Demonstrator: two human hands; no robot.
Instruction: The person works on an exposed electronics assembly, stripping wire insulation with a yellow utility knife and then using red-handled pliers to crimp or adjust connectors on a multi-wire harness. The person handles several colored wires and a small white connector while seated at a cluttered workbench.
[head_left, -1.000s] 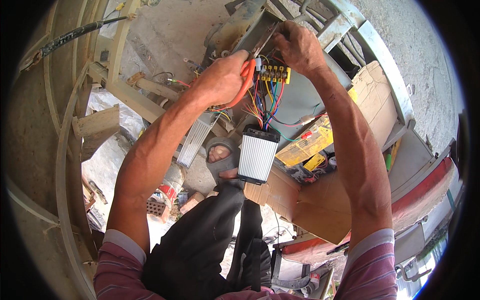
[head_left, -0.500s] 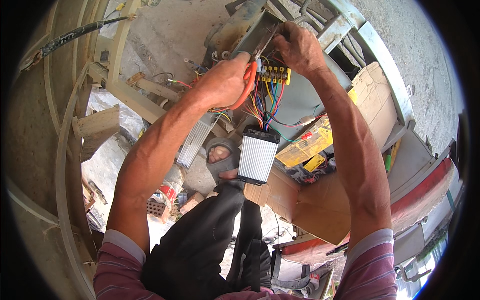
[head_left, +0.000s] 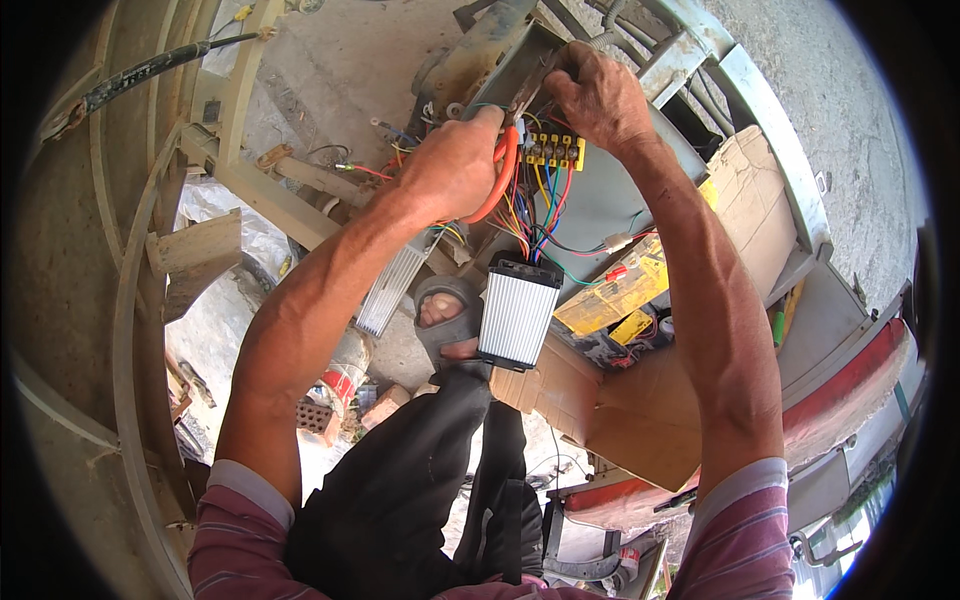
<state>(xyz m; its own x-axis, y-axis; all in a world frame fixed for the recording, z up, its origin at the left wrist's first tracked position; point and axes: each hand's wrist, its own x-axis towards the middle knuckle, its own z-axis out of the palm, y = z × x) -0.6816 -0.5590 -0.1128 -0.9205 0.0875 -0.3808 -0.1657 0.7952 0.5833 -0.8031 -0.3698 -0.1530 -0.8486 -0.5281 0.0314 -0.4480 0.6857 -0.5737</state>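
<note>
My left hand (head_left: 455, 168) is closed round the orange looped handles of a pair of scissors (head_left: 511, 168), whose metal blades point up and away. Beside the blade tips, my right hand (head_left: 604, 98) is pinched shut; whatever its fingertips grip is hidden. Just below the hands, a terminal block (head_left: 557, 150) in yellow and black is fixed on a grey metal panel (head_left: 605, 190). Coloured wires (head_left: 537, 215) run down from it to a silver finned controller box (head_left: 518, 315) with black ends.
A second finned box (head_left: 393, 287) lies to the left of my sandalled foot (head_left: 440, 312). On the right are a yellow battery-like case (head_left: 620, 300), cardboard (head_left: 645, 425) and a pale metal frame (head_left: 785, 135). A beige frame (head_left: 240, 110) stands at left.
The scissors and my left hand have shifted very slightly, with the handles turned a little. My right hand keeps its pinch in nearly the same place.
</note>
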